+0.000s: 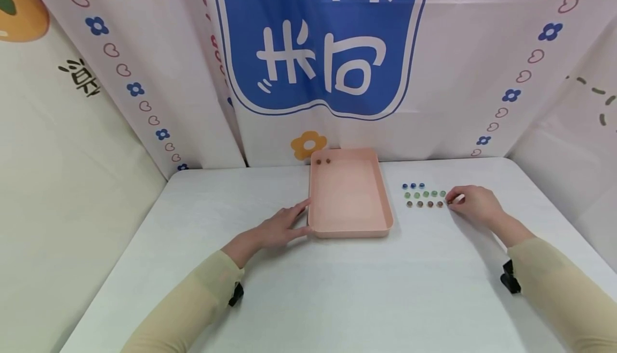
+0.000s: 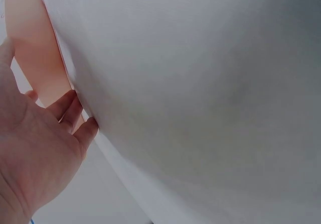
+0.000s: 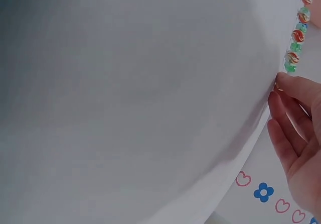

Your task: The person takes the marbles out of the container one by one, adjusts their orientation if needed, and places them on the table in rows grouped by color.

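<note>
A shallow pink tray (image 1: 351, 192) lies on the table, with two brownish marbles (image 1: 323, 161) in its far left corner. My left hand (image 1: 279, 228) touches the tray's left side, thumb and fingers spread and fairly straight; the left wrist view shows the fingertips (image 2: 75, 101) against its edge. Right of the tray sit rows of glass marbles: three blue marbles (image 1: 413, 186), several green marbles (image 1: 426, 194) and several red-and-white swirled marbles (image 3: 298, 36). At the right end of the nearest row, my right hand (image 1: 474, 203) pinches a marble (image 1: 449, 202) between thumb and fingertips, mostly hidden.
The white table (image 1: 337, 288) reaches a hanging cloth (image 1: 434, 74) with a blue printed panel just behind the tray. Pale cloth walls stand at left and right. Both forearms, in light sleeves with black wrist devices (image 1: 511, 277), come in from the near side.
</note>
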### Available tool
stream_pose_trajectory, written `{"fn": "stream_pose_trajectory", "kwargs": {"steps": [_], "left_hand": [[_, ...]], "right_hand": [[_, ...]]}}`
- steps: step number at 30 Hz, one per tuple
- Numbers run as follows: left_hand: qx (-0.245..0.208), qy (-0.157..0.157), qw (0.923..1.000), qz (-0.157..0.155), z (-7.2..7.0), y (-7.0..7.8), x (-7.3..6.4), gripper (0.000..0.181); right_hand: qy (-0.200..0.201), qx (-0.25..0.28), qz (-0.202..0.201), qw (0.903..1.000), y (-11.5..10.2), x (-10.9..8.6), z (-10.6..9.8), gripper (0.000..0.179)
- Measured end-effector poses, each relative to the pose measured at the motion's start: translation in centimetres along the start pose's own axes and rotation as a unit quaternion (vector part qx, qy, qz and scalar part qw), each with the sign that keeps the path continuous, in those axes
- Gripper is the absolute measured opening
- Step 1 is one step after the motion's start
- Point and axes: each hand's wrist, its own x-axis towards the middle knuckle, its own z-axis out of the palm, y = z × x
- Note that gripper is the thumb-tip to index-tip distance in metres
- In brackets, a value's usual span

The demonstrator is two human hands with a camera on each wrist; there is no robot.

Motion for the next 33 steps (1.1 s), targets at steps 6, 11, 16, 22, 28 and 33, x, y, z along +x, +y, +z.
{"fn": "stream_pose_trajectory", "kwargs": {"steps": [6, 11, 16, 22, 28, 33], "left_hand": [[-0.003, 0.001, 1.0, -0.001, 0.0, -0.1, 0.1, 0.082], [0.001, 0.0, 1.0, -0.006, 0.0, -0.1, 0.1, 0.082], [0.005, 0.002, 1.0, -0.006, 0.0, 0.0, 0.0, 0.081], [0.007, 0.003, 0.9999, -0.008, 0.0, 0.1, -0.2, 0.081], [0.005, 0.005, 0.9999, -0.009, 0.0, 0.0, -0.2, 0.081], [-0.001, 0.004, 0.9999, -0.01, 0.1, 0.0, -0.1, 0.081]], "right_hand": [[0.001, -0.003, 0.001, 1.0, -0.1, -0.1, 0.0, 0.016], [-0.009, 0.014, 0.007, 0.9998, -0.3, -0.6, -0.3, 0.022], [-0.027, 0.021, 0.007, 0.9994, -0.8, -0.8, -1.0, 0.024], [-0.017, 0.012, -0.021, 0.9996, -2.5, -0.5, -2.4, 0.026], [0.002, 0.026, -0.036, 0.999, -6.1, 1.0, -3.7, 0.029], [0.007, 0.044, -0.068, 0.9966, -9.4, 2.7, -4.0, 0.03]]}}
